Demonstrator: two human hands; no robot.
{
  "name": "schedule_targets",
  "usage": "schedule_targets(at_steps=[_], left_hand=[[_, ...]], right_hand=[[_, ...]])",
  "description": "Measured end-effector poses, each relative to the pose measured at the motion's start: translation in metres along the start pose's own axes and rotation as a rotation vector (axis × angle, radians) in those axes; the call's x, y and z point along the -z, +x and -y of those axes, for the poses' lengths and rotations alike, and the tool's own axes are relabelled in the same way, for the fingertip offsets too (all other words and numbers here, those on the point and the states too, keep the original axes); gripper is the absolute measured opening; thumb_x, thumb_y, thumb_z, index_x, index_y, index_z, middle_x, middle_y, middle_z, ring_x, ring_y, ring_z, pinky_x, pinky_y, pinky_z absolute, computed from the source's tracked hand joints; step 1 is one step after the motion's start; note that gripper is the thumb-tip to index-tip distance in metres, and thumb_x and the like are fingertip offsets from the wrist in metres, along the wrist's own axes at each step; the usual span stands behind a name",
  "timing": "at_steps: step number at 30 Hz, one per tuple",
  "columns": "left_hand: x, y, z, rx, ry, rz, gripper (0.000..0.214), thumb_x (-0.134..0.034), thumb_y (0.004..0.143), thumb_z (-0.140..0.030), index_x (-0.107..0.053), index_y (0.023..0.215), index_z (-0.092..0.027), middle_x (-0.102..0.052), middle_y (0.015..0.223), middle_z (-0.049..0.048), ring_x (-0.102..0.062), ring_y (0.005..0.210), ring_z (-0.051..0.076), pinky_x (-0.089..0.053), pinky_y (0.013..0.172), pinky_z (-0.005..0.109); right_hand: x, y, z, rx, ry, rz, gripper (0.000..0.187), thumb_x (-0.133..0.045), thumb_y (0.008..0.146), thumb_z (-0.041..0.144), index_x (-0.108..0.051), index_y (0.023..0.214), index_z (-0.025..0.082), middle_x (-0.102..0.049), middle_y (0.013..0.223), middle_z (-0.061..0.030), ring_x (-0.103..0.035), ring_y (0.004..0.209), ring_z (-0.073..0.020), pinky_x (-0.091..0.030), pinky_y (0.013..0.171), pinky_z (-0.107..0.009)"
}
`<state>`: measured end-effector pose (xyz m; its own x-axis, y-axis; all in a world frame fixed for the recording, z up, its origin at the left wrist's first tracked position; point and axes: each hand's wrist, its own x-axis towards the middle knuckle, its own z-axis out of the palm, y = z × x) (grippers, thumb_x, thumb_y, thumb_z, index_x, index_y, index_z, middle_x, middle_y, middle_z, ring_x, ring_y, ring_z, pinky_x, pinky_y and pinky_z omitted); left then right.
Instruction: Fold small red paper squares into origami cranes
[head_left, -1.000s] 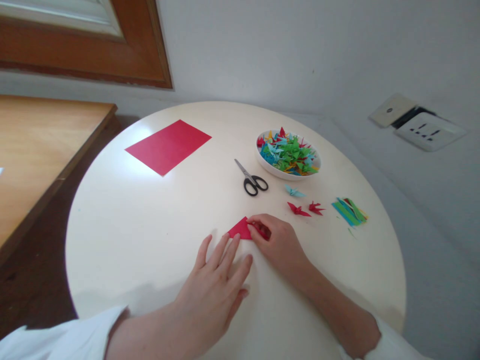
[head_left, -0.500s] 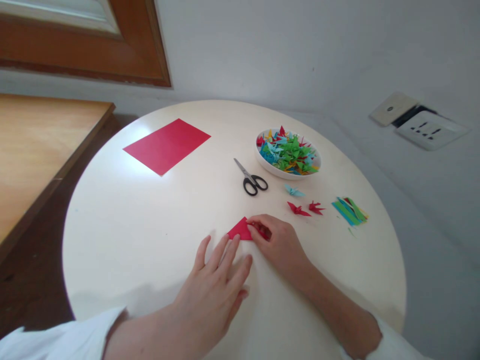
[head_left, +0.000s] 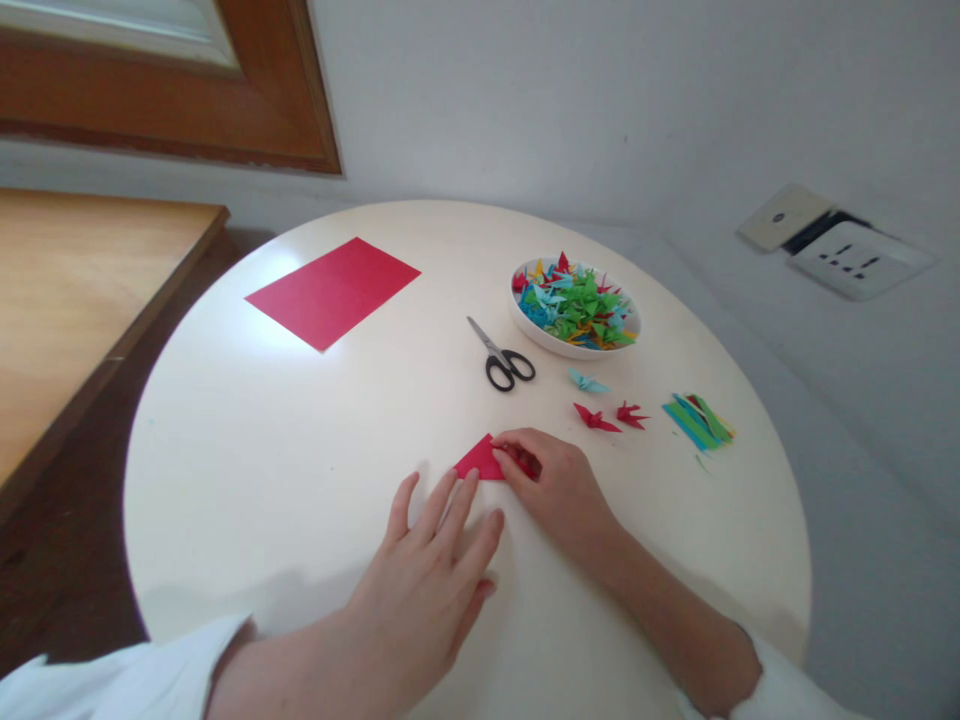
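Observation:
A small red paper (head_left: 480, 460), folded into a triangle, lies flat near the middle of the white round table (head_left: 247, 470). My left hand (head_left: 435, 560) is spread, with its fingertips resting on the triangle's left and lower edge. Thumb and fingers of my right hand (head_left: 547, 480) pinch the triangle at its right side and cover that corner. Just beyond my right hand sit two red paper cranes (head_left: 598, 418) and a light blue paper crane (head_left: 588, 382).
Black-handled scissors (head_left: 500, 360) lie beyond the triangle. A white bowl (head_left: 570, 348) heaped with coloured paper cranes stands at the back right. A larger red sheet (head_left: 334, 292) lies at the back left. Coloured paper strips (head_left: 699, 422) are by the right edge.

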<state>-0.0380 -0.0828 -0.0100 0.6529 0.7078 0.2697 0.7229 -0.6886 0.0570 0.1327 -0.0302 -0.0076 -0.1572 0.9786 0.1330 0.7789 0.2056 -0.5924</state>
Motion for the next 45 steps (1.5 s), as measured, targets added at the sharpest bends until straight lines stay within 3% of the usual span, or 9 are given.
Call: schedule_targets(at_steps=[7, 13, 18, 28, 35, 38, 41, 45], left_hand=[[0.003, 0.002, 0.001, 0.000, 0.004, 0.022, 0.036, -0.041, 0.087, -0.039, -0.052, 0.118, -0.023, -0.056, 0.124, 0.0085, -0.046, 0.115, 0.028, -0.017, 0.099, 0.048], [0.000, 0.007, 0.003, 0.007, 0.027, 0.031, 0.045, -0.029, 0.092, -0.038, -0.050, 0.123, -0.012, -0.057, 0.124, 0.0119, -0.047, 0.113, 0.024, -0.023, 0.097, 0.043], [-0.003, 0.011, 0.003, 0.032, 0.059, 0.101, 0.054, -0.022, 0.092, -0.042, -0.043, 0.130, -0.009, -0.047, 0.133, 0.0149, -0.046, 0.113, 0.027, -0.027, 0.094, 0.044], [-0.001, 0.014, 0.000, 0.056, 0.069, 0.102, 0.051, -0.027, 0.091, -0.043, -0.040, 0.132, -0.016, -0.046, 0.133, 0.0150, -0.047, 0.109, 0.026, -0.028, 0.093, 0.044], [-0.003, 0.022, -0.008, 0.108, 0.072, 0.019, 0.043, -0.032, 0.089, -0.042, -0.044, 0.129, -0.030, -0.052, 0.123, 0.0119, -0.047, 0.105, 0.027, -0.029, 0.091, 0.048], [-0.005, 0.025, -0.013, 0.127, 0.065, -0.013, 0.041, -0.034, 0.089, -0.041, -0.046, 0.128, -0.032, -0.054, 0.118, 0.0113, -0.047, 0.103, 0.027, -0.030, 0.090, 0.049], [-0.004, 0.025, -0.014, 0.135, 0.068, -0.017, 0.041, -0.033, 0.090, -0.039, -0.048, 0.126, -0.028, -0.054, 0.117, 0.0122, -0.047, 0.104, 0.028, -0.030, 0.091, 0.050], [0.001, 0.021, -0.010, 0.134, 0.049, 0.015, 0.040, -0.029, 0.091, -0.035, -0.048, 0.125, -0.026, -0.051, 0.126, 0.0103, -0.047, 0.106, 0.026, -0.028, 0.094, 0.050]], right_hand=[[-0.001, -0.001, 0.000, 0.028, -0.017, -0.014, 0.013, -0.051, 0.078, 0.012, -0.062, 0.084, 0.016, -0.069, 0.081, -0.0047, -0.063, 0.072, -0.0154, -0.048, 0.068, -0.027], [-0.001, 0.000, -0.001, 0.053, -0.027, -0.018, 0.013, -0.051, 0.077, 0.012, -0.061, 0.083, 0.017, -0.069, 0.082, -0.0042, -0.063, 0.072, -0.0155, -0.048, 0.068, -0.027], [-0.004, -0.002, -0.003, 0.075, -0.051, -0.026, 0.013, -0.049, 0.080, 0.014, -0.061, 0.083, 0.018, -0.069, 0.085, -0.0043, -0.062, 0.075, -0.0161, -0.047, 0.070, -0.028], [-0.003, -0.009, -0.005, 0.159, -0.362, -0.106, 0.019, -0.047, 0.085, 0.021, -0.060, 0.099, 0.016, -0.062, 0.092, -0.0103, -0.054, 0.084, -0.0229, -0.044, 0.077, -0.035], [0.008, -0.028, -0.026, 0.153, -0.317, -0.227, 0.022, -0.043, 0.084, 0.014, -0.060, 0.097, 0.018, -0.062, 0.090, -0.0092, -0.055, 0.084, -0.0232, -0.047, 0.077, -0.038], [0.009, -0.036, -0.026, 0.268, -0.247, -0.280, 0.031, -0.037, 0.083, 0.008, -0.060, 0.102, 0.017, -0.063, 0.096, -0.0106, -0.057, 0.092, -0.0223, -0.048, 0.081, -0.039], [0.007, -0.043, -0.025, 0.424, -0.223, -0.188, 0.038, -0.035, 0.082, 0.004, -0.059, 0.108, 0.016, -0.065, 0.103, -0.0109, -0.059, 0.094, -0.0201, -0.049, 0.083, -0.037], [0.005, -0.047, -0.024, 0.485, -0.284, -0.150, 0.038, -0.036, 0.080, 0.002, -0.061, 0.107, 0.014, -0.067, 0.103, -0.0117, -0.062, 0.092, -0.0196, -0.051, 0.080, -0.036]])
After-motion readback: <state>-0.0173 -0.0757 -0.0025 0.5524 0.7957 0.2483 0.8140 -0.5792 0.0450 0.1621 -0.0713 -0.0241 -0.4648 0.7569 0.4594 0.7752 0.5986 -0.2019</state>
